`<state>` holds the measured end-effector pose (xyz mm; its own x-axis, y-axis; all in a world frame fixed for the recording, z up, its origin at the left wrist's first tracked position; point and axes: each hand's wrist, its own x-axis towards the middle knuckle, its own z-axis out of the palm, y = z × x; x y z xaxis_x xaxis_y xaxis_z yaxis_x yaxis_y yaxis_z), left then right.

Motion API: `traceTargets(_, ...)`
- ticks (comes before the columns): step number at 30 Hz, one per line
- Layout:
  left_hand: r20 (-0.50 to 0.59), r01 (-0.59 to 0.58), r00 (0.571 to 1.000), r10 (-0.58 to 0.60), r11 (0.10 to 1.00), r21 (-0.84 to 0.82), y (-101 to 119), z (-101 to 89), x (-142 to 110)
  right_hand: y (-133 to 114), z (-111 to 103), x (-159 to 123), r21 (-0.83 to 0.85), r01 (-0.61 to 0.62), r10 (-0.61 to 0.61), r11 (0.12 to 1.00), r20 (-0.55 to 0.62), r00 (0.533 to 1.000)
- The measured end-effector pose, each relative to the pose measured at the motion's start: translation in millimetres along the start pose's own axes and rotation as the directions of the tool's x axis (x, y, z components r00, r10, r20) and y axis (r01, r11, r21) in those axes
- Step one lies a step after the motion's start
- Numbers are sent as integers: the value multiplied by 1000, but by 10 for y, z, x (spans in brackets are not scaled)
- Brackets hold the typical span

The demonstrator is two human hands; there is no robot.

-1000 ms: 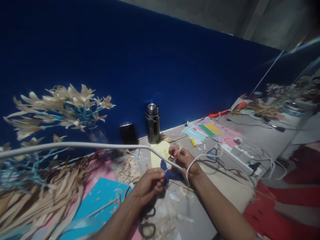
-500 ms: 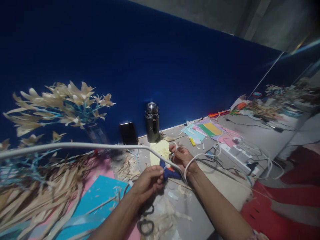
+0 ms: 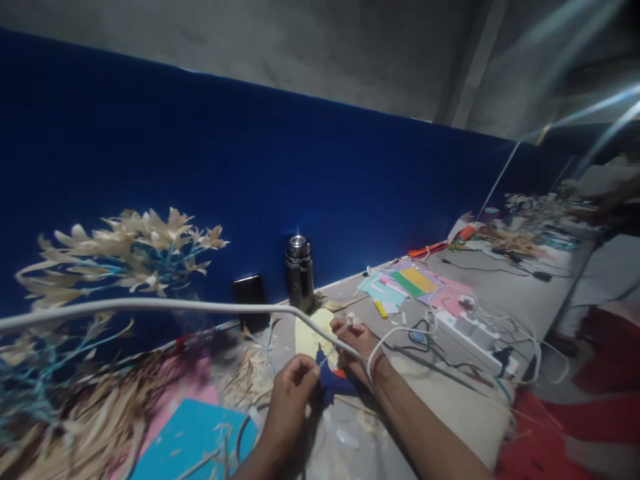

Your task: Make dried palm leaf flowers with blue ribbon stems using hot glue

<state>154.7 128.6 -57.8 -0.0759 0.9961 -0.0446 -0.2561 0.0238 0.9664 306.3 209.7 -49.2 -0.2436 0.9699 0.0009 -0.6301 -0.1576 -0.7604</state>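
My left hand (image 3: pixel 293 389) is closed in a pinch on a thin pale blue strand that runs up toward my right hand (image 3: pixel 356 341). The right hand's fingers are curled around a small pale piece at the strand's far end. Both hands hover over a dark blue glue gun (image 3: pixel 334 385) lying on the grey table, beside a yellow paper (image 3: pixel 309 333). A thick white cable (image 3: pixel 175 307) crosses in front of me and passes over my right wrist.
A steel flask (image 3: pixel 299 273) and a black phone (image 3: pixel 249 298) stand against the blue wall. Dried-leaf branches (image 3: pixel 120 253) fill the left. Cyan paper (image 3: pixel 195 447), coloured sheets (image 3: pixel 410 281), a white power strip (image 3: pixel 475 330) with cables lie on the table (image 3: pixel 450 393).
The camera tilted up, so the hands sit lower in view and the scissors dropped out of sight. My hands have drawn closer together over the glue gun.
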Motion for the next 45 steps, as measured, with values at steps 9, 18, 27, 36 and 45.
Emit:
traceTargets(9,287,200,949,-132,954,-222,93,-10,20,-208,177,-91,-183,144,-91,973,273,958)
traceTargets(18,-104,-221,966,238,963,151,500,-462,-89,-310,899,-33,-301,283,-95,911,514,852)
traceTargets(27,-309,-255,905,294,953,161,456,-347,-300,-214,943,-136,-295,290,-173,910,367,914)
traceTargets(36,-61,51,996,-59,991,-120,417,-334,-282,-199,847,-134,-245,276,-162,929,401,901)
traceTargets(45,-102,-196,972,210,972,131,514,-446,-263,-146,787,-133,-422,360,-125,832,489,863)
